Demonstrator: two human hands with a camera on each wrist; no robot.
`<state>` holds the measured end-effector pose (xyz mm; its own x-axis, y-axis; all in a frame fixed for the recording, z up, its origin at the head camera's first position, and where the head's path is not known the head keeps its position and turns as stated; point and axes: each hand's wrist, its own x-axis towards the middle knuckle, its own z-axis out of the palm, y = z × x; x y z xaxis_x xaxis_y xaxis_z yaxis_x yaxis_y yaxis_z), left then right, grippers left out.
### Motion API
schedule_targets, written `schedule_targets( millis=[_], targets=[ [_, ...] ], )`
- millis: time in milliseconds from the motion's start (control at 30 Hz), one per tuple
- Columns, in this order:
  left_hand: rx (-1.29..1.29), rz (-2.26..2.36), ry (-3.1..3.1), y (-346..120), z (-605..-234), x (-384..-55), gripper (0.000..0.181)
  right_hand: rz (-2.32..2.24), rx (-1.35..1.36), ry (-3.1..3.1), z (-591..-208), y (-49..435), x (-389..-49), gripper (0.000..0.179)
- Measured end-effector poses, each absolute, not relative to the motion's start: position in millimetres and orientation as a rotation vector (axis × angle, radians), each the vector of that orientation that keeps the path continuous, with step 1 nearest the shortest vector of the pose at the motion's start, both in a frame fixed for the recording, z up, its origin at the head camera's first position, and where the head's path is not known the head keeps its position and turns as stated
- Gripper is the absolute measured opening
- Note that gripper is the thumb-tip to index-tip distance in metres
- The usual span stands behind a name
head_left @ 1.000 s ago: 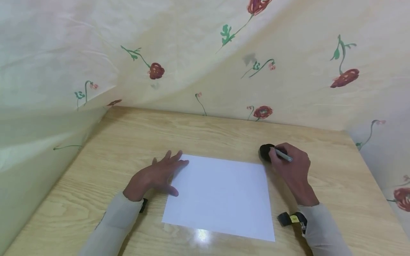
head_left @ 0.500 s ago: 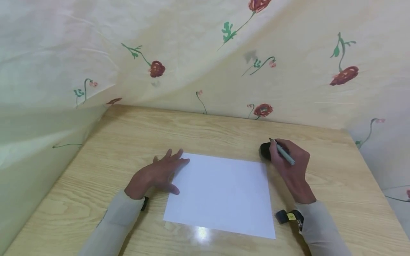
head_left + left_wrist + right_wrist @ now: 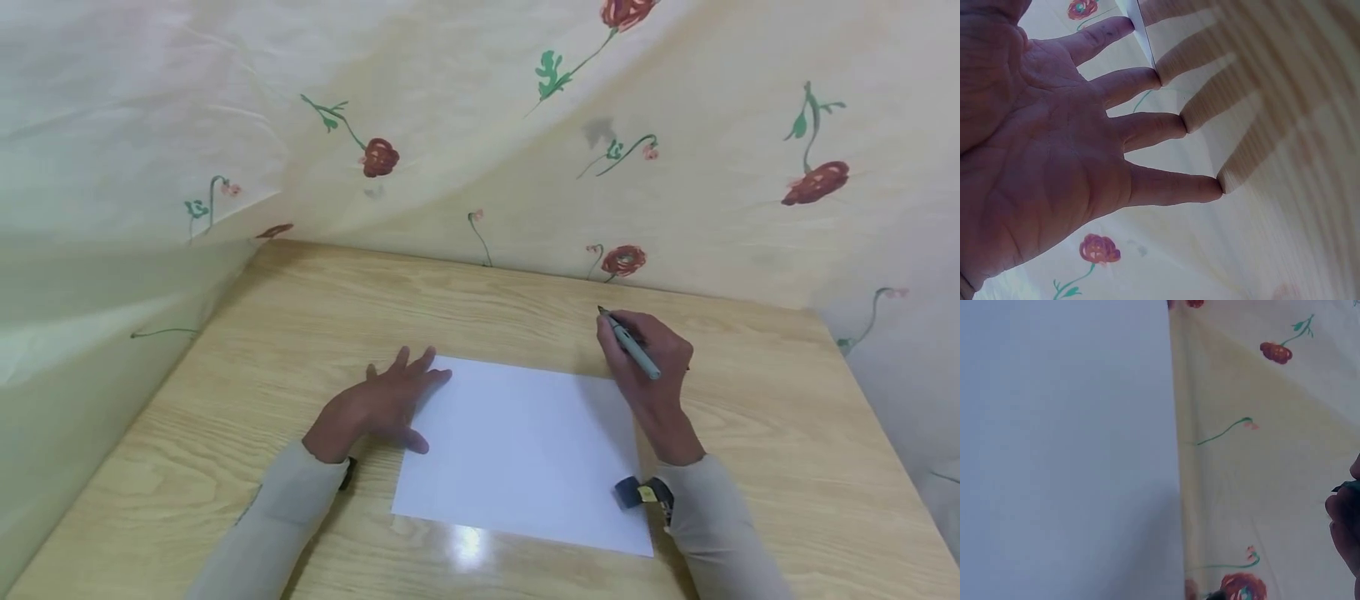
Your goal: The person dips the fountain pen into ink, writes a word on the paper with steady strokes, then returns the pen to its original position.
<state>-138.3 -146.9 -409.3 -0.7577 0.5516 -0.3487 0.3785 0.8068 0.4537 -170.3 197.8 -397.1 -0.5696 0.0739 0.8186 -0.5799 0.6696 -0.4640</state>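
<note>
A sheet of white paper (image 3: 517,450) lies on the wooden table. My left hand (image 3: 382,404) rests with spread fingers at its upper left corner, the thumb and index finger over the sheet's left edge. The left wrist view shows the palm side of that hand (image 3: 1066,137), its fingertips down on the wood and on the paper's edge (image 3: 1142,34). Beyond the sheet's upper right corner, my right hand (image 3: 652,371) pinches a grey-green pen (image 3: 634,348), dark tip pointing up and away. Only the curled fingers (image 3: 1342,528) and pen tip (image 3: 1337,489) show at the right wrist view's edge.
Flower-printed cloth (image 3: 510,167) hangs along the back and both sides of the wooden table (image 3: 450,292). A black wrist strap with a small block (image 3: 633,493) sits at the right wrist, overlapping the sheet's right edge. Light glares off the table below the paper.
My right hand has moved left toward the paper with the pen, whose tip now shows clearly. The black rounded object beside that hand is now hidden behind it. My left hand stays in place.
</note>
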Motion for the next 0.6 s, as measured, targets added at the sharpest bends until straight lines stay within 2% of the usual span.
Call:
schedule_targets(
  millis=[600],
  targets=[
    [0.706,0.464,2.515,-149.0,-408.3,-140.1,0.105,1.001,0.482,-1.991,-385.6,140.3,-175.0,0.009]
  ],
)
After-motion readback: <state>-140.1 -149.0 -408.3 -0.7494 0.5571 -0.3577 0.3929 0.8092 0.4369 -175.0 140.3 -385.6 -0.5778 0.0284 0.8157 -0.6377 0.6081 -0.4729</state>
